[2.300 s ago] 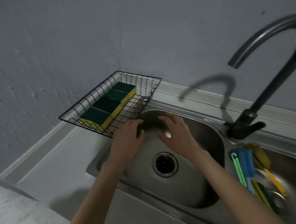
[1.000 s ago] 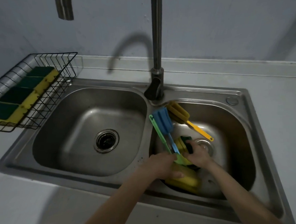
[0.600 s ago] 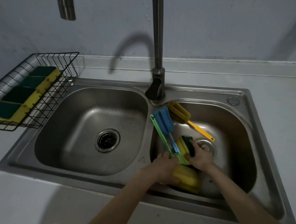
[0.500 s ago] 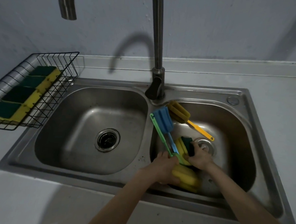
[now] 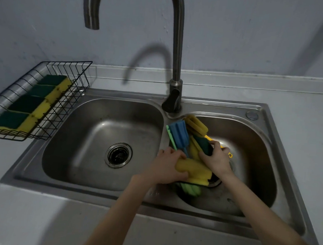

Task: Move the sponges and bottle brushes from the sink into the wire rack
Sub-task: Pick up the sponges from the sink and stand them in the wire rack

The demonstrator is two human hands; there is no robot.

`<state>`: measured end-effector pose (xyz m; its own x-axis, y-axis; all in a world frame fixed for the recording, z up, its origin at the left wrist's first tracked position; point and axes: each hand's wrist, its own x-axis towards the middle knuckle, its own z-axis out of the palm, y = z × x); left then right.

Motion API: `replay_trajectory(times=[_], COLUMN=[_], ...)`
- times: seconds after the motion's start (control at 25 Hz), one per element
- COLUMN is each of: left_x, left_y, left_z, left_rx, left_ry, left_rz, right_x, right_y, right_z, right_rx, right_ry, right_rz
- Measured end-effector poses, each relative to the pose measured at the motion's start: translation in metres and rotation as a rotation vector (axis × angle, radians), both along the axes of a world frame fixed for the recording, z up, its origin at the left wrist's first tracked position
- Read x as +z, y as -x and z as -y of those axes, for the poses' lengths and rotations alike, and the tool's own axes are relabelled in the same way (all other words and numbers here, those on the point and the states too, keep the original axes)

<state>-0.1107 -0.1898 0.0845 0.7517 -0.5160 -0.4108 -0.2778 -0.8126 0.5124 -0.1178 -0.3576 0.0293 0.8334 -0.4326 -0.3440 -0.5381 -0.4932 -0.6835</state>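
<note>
While four sponges (image 5: 29, 104) fill wire rack (image 5: 68, 106), both hands grip sponges in sink (image 5: 258, 146).

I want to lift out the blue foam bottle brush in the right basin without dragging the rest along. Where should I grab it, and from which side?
Probably by the blue foam head, pinched across its sides from above. It lies on the divider between the basins, clear on top, while its thin handle runs down under the left hand and the yellow sponge, so that end is buried.

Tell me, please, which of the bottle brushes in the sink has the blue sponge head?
The blue bottle brush, leaning on the divider between the basins. The yellow bottle brush lies just behind it, nearer the faucet.
</note>
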Motion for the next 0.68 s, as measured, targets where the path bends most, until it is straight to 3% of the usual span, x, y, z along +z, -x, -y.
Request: replay_trajectory(times=[0.68], left_x=[0.033], left_y=[0.001], left_z=[-0.101], left_rx=[0.333], left_ry=[0.286], left_rz=[0.157], right_x=[0.049], right_y=[0.014], right_z=[-0.066], right_rx=[-0.104], right_ry=[0.405], right_rz=[0.244])
